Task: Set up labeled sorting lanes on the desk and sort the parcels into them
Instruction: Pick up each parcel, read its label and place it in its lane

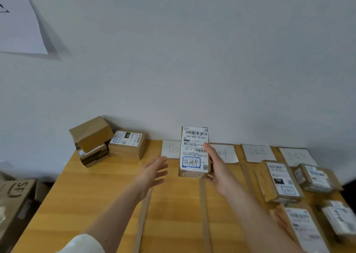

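My right hand (217,168) grips a small brown parcel (194,152) upright above the desk, its white shipping label with a blue hand-written box facing me. My left hand (154,171) hovers open to the parcel's left, fingers spread, touching nothing. Tape strips (203,204) run down the wooden desk (96,195) and mark lanes. White paper labels lie at the far ends of the lanes: one (170,148) behind my left hand, one (225,153) partly hidden by my right hand, and two more (258,152) to the right. Several sorted parcels (279,181) lie in the right lanes.
A pile of unsorted parcels (107,143) stands at the desk's far left corner against the white wall. A large cardboard box (13,199) sits on the floor left of the desk. A sheet of paper (17,18) hangs on the wall at upper left.
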